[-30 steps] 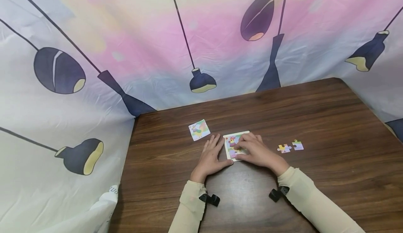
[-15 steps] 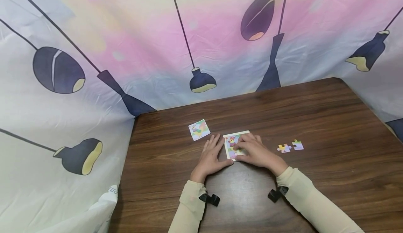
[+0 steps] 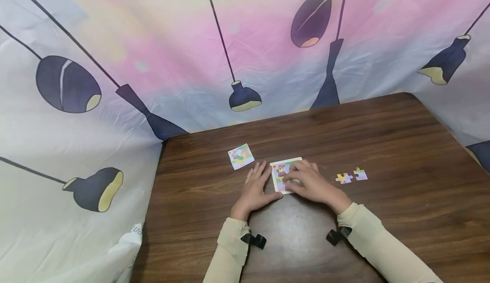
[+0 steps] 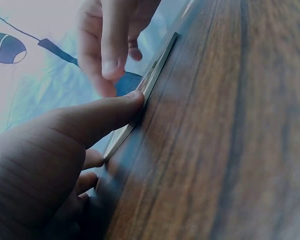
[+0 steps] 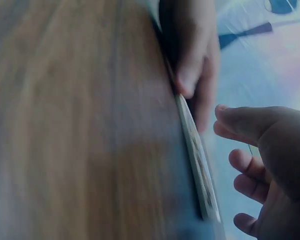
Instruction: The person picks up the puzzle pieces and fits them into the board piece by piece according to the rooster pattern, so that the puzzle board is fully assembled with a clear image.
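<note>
A small square jigsaw tray (image 3: 291, 160) with a pale rim and a colourful bird picture lies flat on the table. My left hand (image 3: 254, 191) braces its near left corner, with the thumb (image 4: 127, 102) against the near edge and the other fingers along the left side. Over the right part of the picture is my right hand (image 3: 311, 183), its fingers bent and hiding that part. In the right wrist view, the thumb (image 5: 230, 112) and index finger lie close together just above the tray, and no piece shows between them.
Two loose jigsaw pieces, one with yellow (image 3: 344, 178) and one lilac and green (image 3: 360, 174), lie right of the tray. A square picture card (image 3: 241, 156) is behind the left hand. A printed cloth (image 3: 172, 62) hangs behind the brown wooden table (image 3: 383, 130).
The head view has shifted very slightly. My right thumb has edged up towards the fingertips over the tray, while the left hand keeps its place at the corner.
</note>
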